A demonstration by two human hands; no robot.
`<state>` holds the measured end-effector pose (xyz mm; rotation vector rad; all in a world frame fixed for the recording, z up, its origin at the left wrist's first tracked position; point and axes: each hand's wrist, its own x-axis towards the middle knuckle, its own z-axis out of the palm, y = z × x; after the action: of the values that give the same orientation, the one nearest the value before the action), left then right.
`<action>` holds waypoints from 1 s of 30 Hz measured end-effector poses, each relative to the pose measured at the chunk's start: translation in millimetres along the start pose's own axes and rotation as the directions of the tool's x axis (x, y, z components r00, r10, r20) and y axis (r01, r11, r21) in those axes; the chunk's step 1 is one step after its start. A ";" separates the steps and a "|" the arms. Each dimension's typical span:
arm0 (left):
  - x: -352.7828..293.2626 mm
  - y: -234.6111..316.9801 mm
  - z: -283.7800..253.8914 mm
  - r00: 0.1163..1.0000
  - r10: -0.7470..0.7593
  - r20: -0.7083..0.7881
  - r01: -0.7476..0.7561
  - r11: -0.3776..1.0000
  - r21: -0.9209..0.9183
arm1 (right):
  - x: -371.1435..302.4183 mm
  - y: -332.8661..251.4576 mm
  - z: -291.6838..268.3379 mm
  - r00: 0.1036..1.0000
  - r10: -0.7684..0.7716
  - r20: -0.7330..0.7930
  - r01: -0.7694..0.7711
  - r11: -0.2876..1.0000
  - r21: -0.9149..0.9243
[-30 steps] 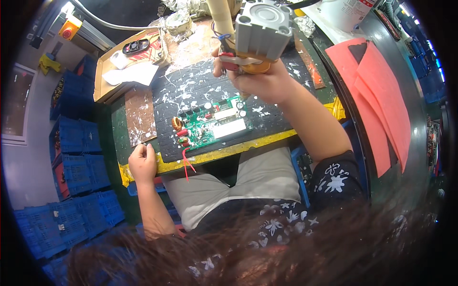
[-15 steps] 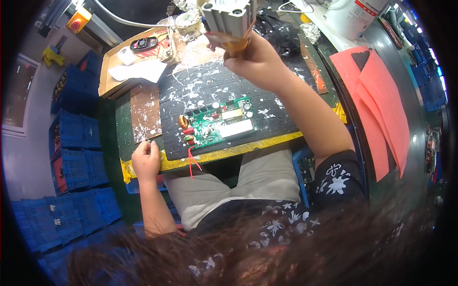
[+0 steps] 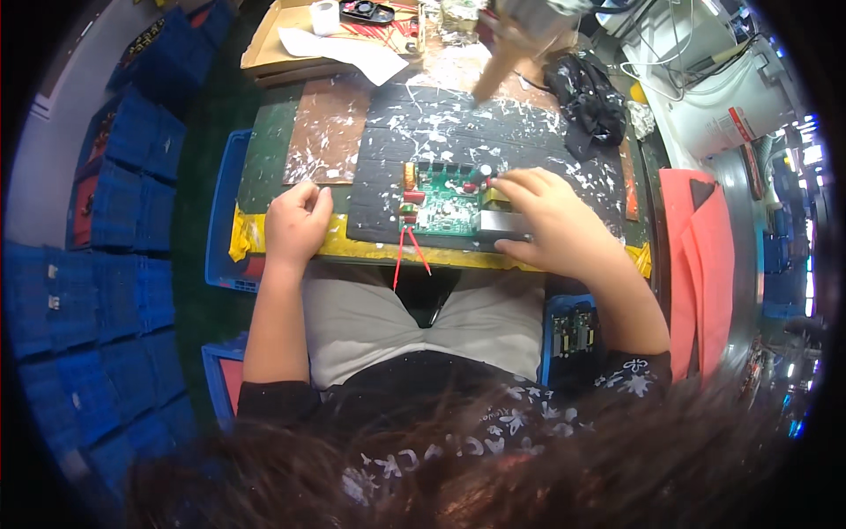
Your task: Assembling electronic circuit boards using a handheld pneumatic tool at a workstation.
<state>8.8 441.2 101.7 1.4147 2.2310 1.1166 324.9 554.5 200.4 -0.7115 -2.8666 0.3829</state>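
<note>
A green circuit board [image 3: 449, 212] with two red wires [image 3: 414, 251] lies on the dark mat, close to the bench's front edge. My right hand [image 3: 560, 220] grips its right end, fingers at the far side and thumb at the near side, partly covering a white block [image 3: 502, 226]. A copper-coloured coil [image 3: 409, 176] stands at the board's left end. Fingers curled in and with nothing visible in them, my left hand [image 3: 300, 225] rests on the yellow-taped edge, left of the board. Beyond the board hangs a blurred grey tool [image 3: 538, 22] with a brown tapering end.
At the far left stands a cardboard tray [image 3: 264, 44] with papers and wires. A black plastic bag [image 3: 586, 101] lies at the right of the mat [image 3: 379, 132]. Pink sheets [image 3: 696, 264] are beside the bench, and blue crates [image 3: 132, 273] are stacked at left.
My right hand has let go of the hanging tool and come down to the board's right end. The view has shifted. My left hand stays at the bench edge.
</note>
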 end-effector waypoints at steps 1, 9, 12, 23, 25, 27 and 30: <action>0.6 3.6 -2.6 1.000 -0.012 0.002 0.012 1.000 -0.005 | 5.8 -0.5 1.2 1.000 -0.010 -0.004 0.010 1.000 -0.009; -7.2 -2.1 -4.5 0.999 0.043 -0.024 -0.043 0.999 -0.022 | 24.1 -3.3 -1.8 0.941 0.140 0.309 -0.104 0.986 -0.128; -11.1 -7.6 -3.3 0.998 0.062 -0.032 -0.063 0.998 -0.017 | 5.0 -15.4 -5.0 0.970 0.097 0.221 -0.082 0.994 -0.073; 1.0 -25.2 8.1 0.991 0.131 -0.023 -0.133 0.988 -0.078 | -209.9 -41.8 9.7 0.793 0.511 -0.331 -0.389 0.844 0.369; 2.4 -27.2 12.6 0.986 0.153 -0.063 -0.159 0.982 -0.103 | -260.3 -47.1 35.8 0.649 0.674 -0.353 -0.550 0.736 0.394; 7.7 -34.9 14.0 0.983 0.183 -0.035 -0.182 0.983 0.024 | -298.7 -59.3 54.2 0.480 0.822 -0.306 -0.721 0.568 0.397; 6.8 -33.3 18.6 0.976 0.218 -0.028 -0.217 0.976 0.020 | -359.1 -67.9 103.3 0.304 0.916 -0.264 -0.837 0.389 0.385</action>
<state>-5.2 448.1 66.2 1.6935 2.1497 1.1954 586.4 303.6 86.9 -2.0243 -1.6785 0.4901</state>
